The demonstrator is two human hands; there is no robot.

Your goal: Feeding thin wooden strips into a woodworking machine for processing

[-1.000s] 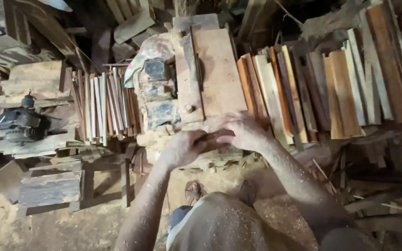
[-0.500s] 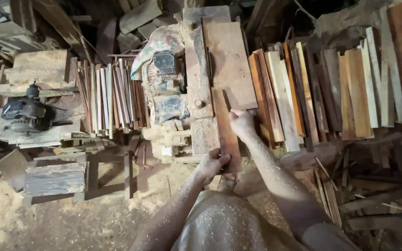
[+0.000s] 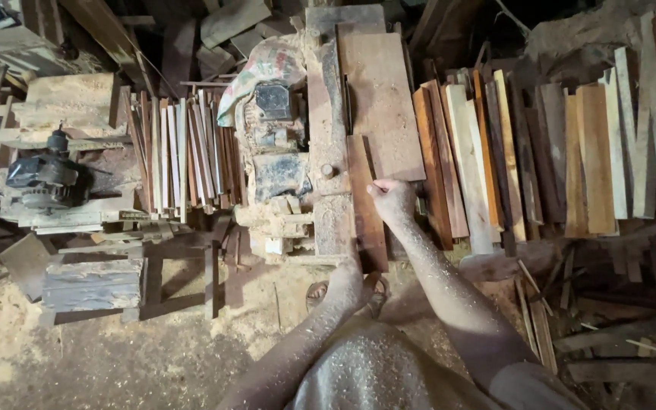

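Right hand (image 3: 393, 199) curled shut, fingers pinching the right edge of a narrow wooden strip (image 3: 364, 199). Strip lying lengthwise on the saw table (image 3: 381, 99), near end overhanging the table's front edge. Left hand (image 3: 345, 279) low at the strip's near end, touching it; grip not readable, fingers hidden behind the strip and table edge. Both forearms dusted with sawdust. Blade not discernible. Motor (image 3: 273, 125) left of the table, half buried in sawdust. Stacked planks (image 3: 540, 152) right, partly in shadow.

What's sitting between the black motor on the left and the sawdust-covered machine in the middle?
In the head view, a row of thin wooden slats standing on end fills the stretch between the black motor and the machine.
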